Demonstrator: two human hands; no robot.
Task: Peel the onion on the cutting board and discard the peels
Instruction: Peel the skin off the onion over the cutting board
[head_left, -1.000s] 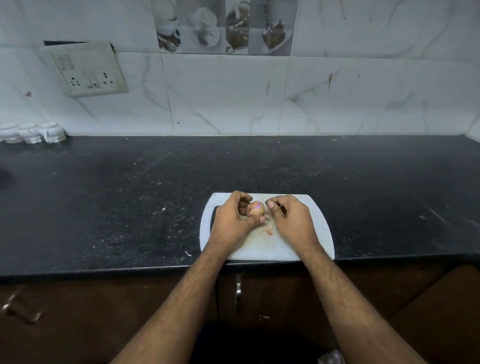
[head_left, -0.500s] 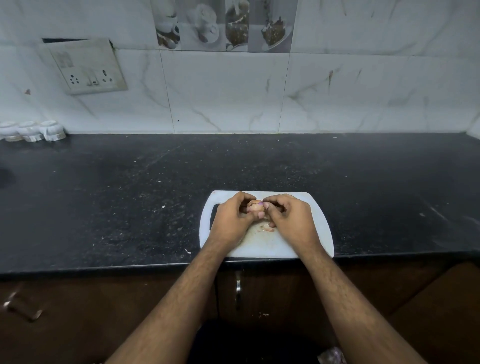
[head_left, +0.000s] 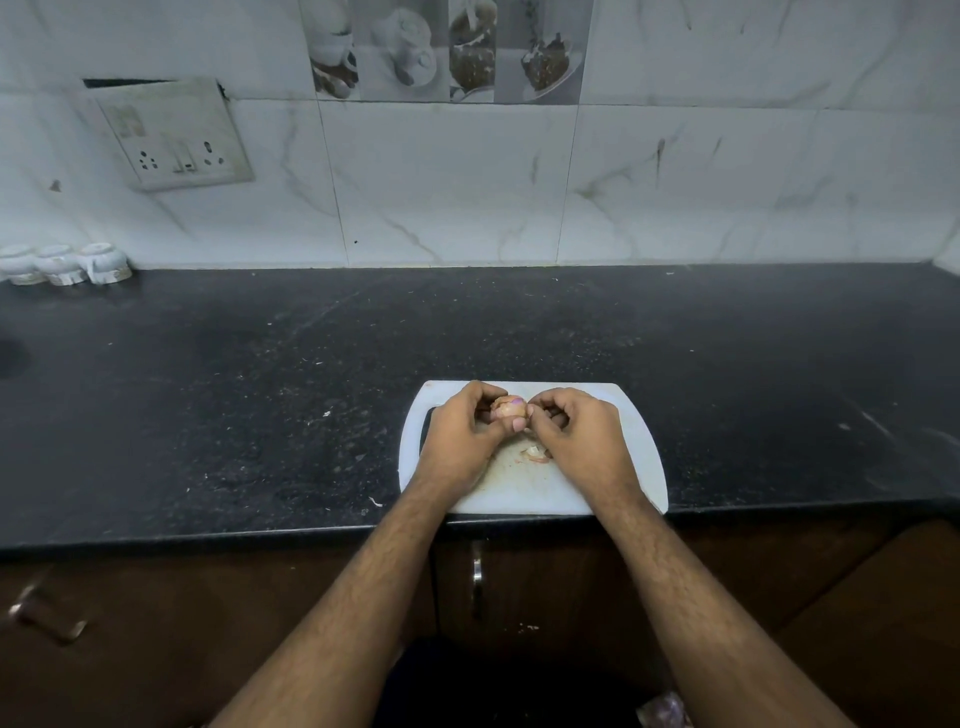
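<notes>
A small onion (head_left: 508, 408) with pale papery skin and a purple spot sits between both hands above the white cutting board (head_left: 641, 457). My left hand (head_left: 462, 441) grips the onion from the left, thumb under it. My right hand (head_left: 576, 441) has its fingers curled and its thumb against the onion's right side, pinching at the skin. A loose piece of peel (head_left: 535, 453) lies on the board just below the onion. Most of the onion is hidden by my fingers.
The board lies at the front edge of a black stone counter (head_left: 260, 395). Three small white pots (head_left: 62, 264) stand at the back left by the tiled wall. A socket plate (head_left: 176, 137) hangs on the wall. Cabinet handles (head_left: 477, 579) show below the counter.
My hands stayed on the onion over the board. The right hand's fingers closed in against the onion's right side, and the onion turned slightly in the left hand.
</notes>
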